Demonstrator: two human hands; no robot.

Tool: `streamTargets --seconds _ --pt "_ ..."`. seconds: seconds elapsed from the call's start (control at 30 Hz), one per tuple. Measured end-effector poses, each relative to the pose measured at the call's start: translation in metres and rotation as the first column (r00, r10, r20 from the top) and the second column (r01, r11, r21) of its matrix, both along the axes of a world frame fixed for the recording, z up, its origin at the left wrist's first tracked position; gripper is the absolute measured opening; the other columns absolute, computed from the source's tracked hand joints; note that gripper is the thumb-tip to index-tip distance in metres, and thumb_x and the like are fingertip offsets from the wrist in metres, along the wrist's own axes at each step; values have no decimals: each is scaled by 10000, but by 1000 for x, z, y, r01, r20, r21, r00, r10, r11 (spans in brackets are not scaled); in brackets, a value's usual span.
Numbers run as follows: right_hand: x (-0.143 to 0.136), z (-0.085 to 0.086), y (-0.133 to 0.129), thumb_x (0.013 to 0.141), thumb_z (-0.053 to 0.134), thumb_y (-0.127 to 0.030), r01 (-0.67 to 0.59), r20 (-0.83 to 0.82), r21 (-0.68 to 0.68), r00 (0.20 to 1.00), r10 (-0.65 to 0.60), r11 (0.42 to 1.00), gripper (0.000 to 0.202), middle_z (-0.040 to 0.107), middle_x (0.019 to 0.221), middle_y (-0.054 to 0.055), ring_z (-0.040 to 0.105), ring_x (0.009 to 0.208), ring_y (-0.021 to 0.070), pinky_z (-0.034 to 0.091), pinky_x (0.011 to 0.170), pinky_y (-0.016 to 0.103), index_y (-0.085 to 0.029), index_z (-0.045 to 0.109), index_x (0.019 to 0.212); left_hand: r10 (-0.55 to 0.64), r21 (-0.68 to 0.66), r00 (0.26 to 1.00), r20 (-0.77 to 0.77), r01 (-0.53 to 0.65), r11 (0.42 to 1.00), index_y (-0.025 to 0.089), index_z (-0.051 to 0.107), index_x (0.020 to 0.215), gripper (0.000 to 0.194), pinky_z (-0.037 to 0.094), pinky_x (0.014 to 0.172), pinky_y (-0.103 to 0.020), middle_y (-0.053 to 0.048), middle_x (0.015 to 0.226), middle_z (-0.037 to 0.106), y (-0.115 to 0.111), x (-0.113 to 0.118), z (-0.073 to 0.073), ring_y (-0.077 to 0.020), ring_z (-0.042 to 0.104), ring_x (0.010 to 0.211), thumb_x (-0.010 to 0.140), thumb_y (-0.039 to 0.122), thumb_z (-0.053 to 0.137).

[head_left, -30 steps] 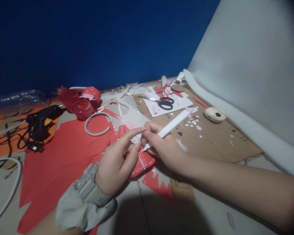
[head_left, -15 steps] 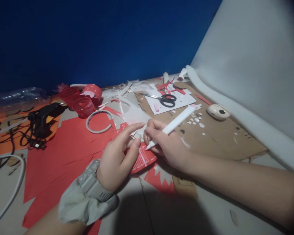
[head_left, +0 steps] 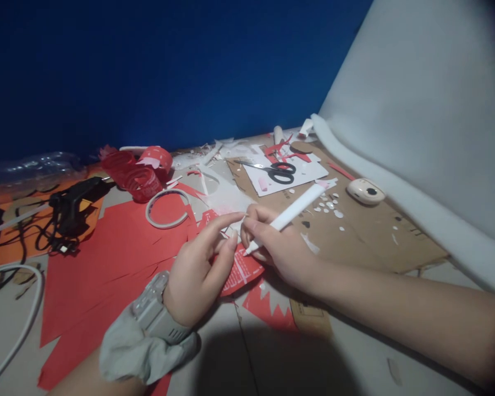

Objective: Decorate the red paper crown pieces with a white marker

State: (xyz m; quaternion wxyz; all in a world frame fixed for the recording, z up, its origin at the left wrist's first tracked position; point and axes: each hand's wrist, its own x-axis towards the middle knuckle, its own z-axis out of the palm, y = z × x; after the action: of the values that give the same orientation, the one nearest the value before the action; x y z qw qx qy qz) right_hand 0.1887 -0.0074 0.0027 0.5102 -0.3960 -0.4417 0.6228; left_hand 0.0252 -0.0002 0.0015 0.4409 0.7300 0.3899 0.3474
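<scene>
My right hand (head_left: 278,242) is closed around a white marker (head_left: 299,208), its tip resting on or just above a red paper piece (head_left: 241,269) with white line drawings. My left hand (head_left: 202,269) lies at the left side of that piece, thumb and forefinger closed on its edge; part of the piece is hidden under the fingers. Below it lies a red scrap (head_left: 268,308) with a jagged edge. Large red sheets (head_left: 115,247) spread out to the left.
Black scissors (head_left: 282,172) lie on white paper (head_left: 268,184) over brown cardboard (head_left: 355,236). A tape ring (head_left: 168,224), red paper rolls (head_left: 142,181), a black glue gun (head_left: 72,206) and a cream oval device (head_left: 366,191) surround the hands. A blue wall (head_left: 190,66) stands behind.
The marker tip has shifted very slightly left and down on the red piece. The whole view has tilted a little. Both hands keep their hold.
</scene>
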Motion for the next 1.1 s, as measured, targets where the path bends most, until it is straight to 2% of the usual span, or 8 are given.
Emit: streamTargets --seconds 0.13,0.43,0.57,0.7,0.83,1.1 --pt "0 0 0 939 515 -263 -7 -3 -6 1000 7 1000 283 381 507 -89 288 417 53 221 409 173 -189 446 675 23 24 999 -25 -22 999 234 542 1320 358 490 689 -266 50 598 404 0 0 0 -127 401 524 982 313 455" --pt "0 -1 0 938 526 -225 -21 -29 11 999 22 1000 286 397 521 -88 297 427 41 248 416 154 -179 451 667 33 34 999 -17 -33 999 232 567 1307 356 515 766 -303 57 565 417 0 1 1 -125 405 488 965 273 478" --pt "0 0 1 924 537 -216 -44 -81 17 996 45 999 282 394 514 -88 292 422 37 244 411 148 -176 454 658 34 33 999 -6 -34 999 232 541 1328 366 510 757 -286 67 571 395 0 0 -1 -113 374 483 972 279 472" --pt "1 0 1 931 531 -250 -16 -111 30 994 20 999 298 414 519 -83 285 406 30 240 402 147 -176 454 653 38 22 999 3 -38 999 241 527 1325 351 497 714 -245 73 583 379 1 0 -2 -102 366 490 985 298 460" --pt "1 0 -1 935 520 -240 -14 -89 43 996 17 999 290 413 520 -80 312 414 32 248 405 145 -176 461 658 42 2 999 14 -42 999 237 523 1330 355 498 714 -249 80 562 339 1 0 -3 -103 357 478 984 294 464" --pt "1 -2 -1 944 515 -218 -12 -40 26 999 13 1000 286 393 525 -84 312 431 33 252 419 146 -175 460 666 37 24 999 0 -37 999 244 533 1329 358 495 701 -253 72 571 391 2 -1 -4 -104 380 485 979 290 470"
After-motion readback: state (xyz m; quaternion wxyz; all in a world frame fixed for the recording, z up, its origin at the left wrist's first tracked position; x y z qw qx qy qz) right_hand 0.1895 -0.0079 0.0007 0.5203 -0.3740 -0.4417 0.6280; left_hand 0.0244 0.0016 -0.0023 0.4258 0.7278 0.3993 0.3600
